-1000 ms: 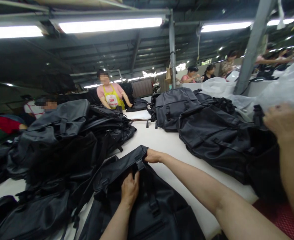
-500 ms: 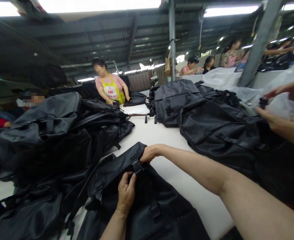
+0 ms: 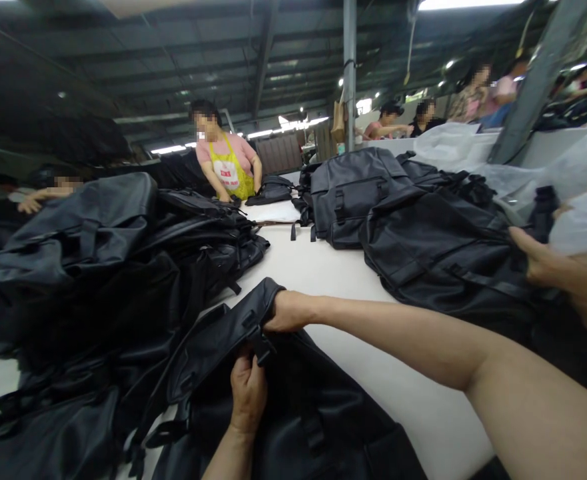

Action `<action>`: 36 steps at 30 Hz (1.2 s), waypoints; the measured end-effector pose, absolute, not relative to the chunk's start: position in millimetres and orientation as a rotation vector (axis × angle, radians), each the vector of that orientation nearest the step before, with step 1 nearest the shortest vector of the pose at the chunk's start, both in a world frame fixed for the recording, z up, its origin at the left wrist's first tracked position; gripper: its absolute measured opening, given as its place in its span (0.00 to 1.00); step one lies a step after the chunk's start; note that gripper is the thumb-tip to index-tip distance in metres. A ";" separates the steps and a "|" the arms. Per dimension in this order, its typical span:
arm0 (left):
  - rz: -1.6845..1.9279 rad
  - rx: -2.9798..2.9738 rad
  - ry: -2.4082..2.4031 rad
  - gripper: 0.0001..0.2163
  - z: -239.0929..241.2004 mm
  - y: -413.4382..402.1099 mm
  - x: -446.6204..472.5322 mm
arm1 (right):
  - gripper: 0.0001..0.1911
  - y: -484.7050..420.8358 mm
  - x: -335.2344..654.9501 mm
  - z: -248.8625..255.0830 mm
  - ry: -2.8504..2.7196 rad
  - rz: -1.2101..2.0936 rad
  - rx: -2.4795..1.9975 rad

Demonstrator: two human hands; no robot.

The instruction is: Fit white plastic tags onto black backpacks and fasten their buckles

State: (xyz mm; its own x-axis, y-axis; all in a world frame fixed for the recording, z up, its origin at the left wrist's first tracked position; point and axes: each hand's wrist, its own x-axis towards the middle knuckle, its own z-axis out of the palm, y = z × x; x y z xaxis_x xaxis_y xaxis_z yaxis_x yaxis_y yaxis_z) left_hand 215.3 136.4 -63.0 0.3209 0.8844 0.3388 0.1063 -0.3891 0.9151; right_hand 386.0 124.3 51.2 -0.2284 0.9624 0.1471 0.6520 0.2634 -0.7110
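Note:
A black backpack (image 3: 343,407) lies in front of me, its top flap (image 3: 223,333) partly lifted. My right hand (image 3: 290,310) grips the flap's far right corner, the fingertips hidden under the material. Below the flap's edge, my left hand (image 3: 248,390) is closed on it, thumb in front and the other fingers tucked out of sight. A black buckle (image 3: 262,347) on a short strap hangs from the flap between my two hands. Lower on the bag's front sits another strap piece (image 3: 314,430).
Piled black bags (image 3: 93,267) rise at left, and more backpacks (image 3: 423,227) lie at right on the white table (image 3: 313,267). A co-worker's hand (image 3: 558,263) is at the right edge beside clear plastic (image 3: 580,227). A person in a yellow apron (image 3: 230,173) stands across the table.
Both my hands and the flap have shifted slightly left; the buckle now hangs lower and turned. The co-worker's hands at right have moved lower and apart.

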 end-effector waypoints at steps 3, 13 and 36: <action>1.161 1.745 0.950 0.14 -59.3 135.7 219.4 | 0.05 116.4 397.1 41.6 -1.627 0.939 -1.584; 1.146 1.862 1.057 0.15 -60.1 137.3 224.8 | 0.12 77.6 387.9 16.2 -1.530 0.773 -1.979; 0.243 2.523 1.077 0.24 -44.1 120.9 177.9 | 0.13 73.4 362.5 -51.0 -1.347 0.283 -2.400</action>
State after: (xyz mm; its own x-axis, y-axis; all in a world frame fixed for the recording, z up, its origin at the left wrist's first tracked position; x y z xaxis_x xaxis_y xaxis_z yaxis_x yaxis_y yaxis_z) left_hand 177.9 120.9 -44.1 0.6906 0.7232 0.0078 0.6567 -0.6315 0.4123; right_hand 362.5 73.4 -51.0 0.5220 0.8529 0.0073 0.7781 -0.4727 -0.4136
